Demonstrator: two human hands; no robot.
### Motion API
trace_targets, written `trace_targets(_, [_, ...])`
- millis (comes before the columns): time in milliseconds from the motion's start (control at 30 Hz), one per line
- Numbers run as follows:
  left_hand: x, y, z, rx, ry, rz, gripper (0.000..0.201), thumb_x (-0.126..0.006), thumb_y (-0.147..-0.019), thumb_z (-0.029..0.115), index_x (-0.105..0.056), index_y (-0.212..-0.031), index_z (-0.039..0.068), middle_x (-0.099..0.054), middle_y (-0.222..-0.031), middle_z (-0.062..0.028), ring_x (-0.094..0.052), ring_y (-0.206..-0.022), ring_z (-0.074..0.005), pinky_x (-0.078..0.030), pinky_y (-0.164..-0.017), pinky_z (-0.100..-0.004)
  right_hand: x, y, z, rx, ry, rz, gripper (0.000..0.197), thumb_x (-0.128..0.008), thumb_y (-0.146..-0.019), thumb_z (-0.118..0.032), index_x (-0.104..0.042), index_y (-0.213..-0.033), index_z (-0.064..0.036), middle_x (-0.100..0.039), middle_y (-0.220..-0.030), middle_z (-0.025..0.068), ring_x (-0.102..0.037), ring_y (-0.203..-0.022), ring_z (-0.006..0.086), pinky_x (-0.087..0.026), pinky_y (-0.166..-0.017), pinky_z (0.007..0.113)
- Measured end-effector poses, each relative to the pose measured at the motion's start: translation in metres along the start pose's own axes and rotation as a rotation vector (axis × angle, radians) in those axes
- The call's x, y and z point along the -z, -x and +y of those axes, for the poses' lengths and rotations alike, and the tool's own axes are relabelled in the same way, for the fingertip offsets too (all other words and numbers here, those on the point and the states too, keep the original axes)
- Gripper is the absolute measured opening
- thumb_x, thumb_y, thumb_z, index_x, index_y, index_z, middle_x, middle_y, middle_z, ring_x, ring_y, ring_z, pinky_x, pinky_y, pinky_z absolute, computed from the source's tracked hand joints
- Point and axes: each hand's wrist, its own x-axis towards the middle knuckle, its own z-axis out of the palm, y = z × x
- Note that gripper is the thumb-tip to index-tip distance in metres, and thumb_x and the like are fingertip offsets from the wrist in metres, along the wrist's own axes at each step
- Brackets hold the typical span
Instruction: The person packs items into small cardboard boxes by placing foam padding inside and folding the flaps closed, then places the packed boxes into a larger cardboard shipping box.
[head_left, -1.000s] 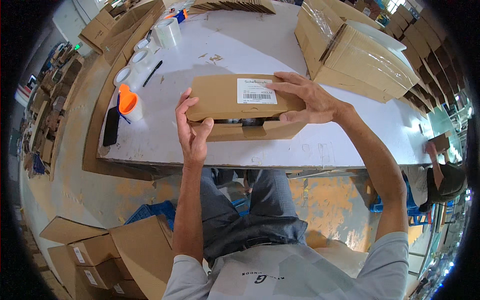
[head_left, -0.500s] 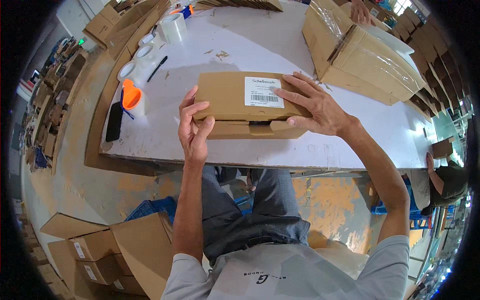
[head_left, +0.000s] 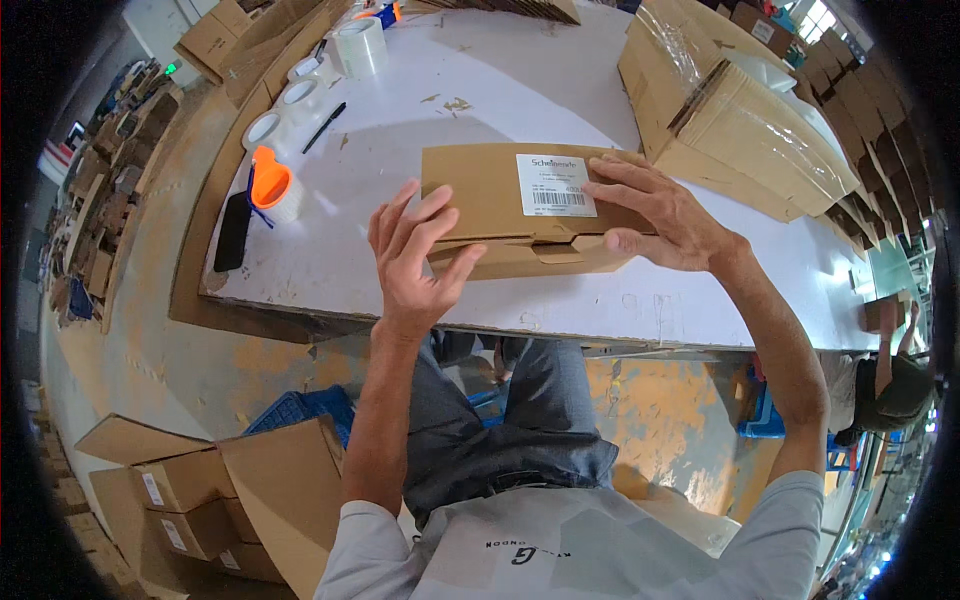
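Note:
A flat brown cardboard box [head_left: 480, 190] with a white barcode label [head_left: 556, 186] lies on the white table in front of me. Its lid is down; at the front edge a tab [head_left: 560, 252] shows beside a narrow seam. My left hand [head_left: 418, 250] is at the box's left end, fingers spread apart and slightly curled over the corner. On the right part of the lid, my right hand [head_left: 672, 215] rests with fingers stretched out, their tips by the label and the thumb near the front edge.
Left on the white table [head_left: 400, 290] are clear tape rolls [head_left: 300, 92], an orange tape cutter [head_left: 270, 180], a black pen [head_left: 325, 127] and a phone [head_left: 233, 232]. A large taped carton [head_left: 745, 125] stands right. An open carton [head_left: 200, 500] holds boxes lower left. Another person [head_left: 895, 385] is far right.
The box has shifted slightly right. The dark gap at its front tab no longer shows. My left hand's fingers have opened and loosened from the corner; my right hand stays on the lid.

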Motion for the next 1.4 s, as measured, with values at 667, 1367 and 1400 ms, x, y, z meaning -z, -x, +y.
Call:
trace_targets(667, [-0.019,-0.095,0.011,-0.02,-0.25,-0.866,0.113,-0.088,-0.054,0.043,-0.036,-0.154,0.031,-0.038,-0.147,-0.0153,-0.033,-0.138,-0.0383,-0.025,-0.119,-0.0543,0.011,0.04,-0.079,0.002,-0.231,0.007,0.013,-0.069,-0.086,-0.009,-0.06,-0.095,-0.0057,-0.065,-0.092,0.012,-0.065,-0.083,0.0312,-0.055,-0.072,0.04])
trace_targets(1367, [-0.036,-0.091,0.019,0.011,-0.214,-0.752,0.106,-0.086,-0.051,0.041,-0.045,-0.149,0.032,-0.044,-0.144,-0.0121,-0.039,-0.136,-0.036,-0.03,-0.12,-0.0522,0.003,-0.02,-0.051,-0.288,-0.69,-0.053,0.011,-0.076,-0.085,-0.012,-0.074,-0.092,-0.0038,-0.062,-0.087,0.0065,-0.059,-0.081,0.0154,-0.048,-0.07,0.031])
trace_targets(1400, [-0.036,-0.09,0.018,0.006,-0.22,-0.732,0.105,-0.086,-0.051,0.04,-0.046,-0.148,0.031,-0.044,-0.143,-0.012,-0.04,-0.135,-0.0355,-0.03,-0.12,-0.0524,0.002,-0.022,-0.053,-0.293,-0.689,-0.054,0.011,-0.076,-0.085,-0.012,-0.074,-0.092,-0.0038,-0.062,-0.087,0.0065,-0.059,-0.081,0.0154,-0.048,-0.07,0.031])
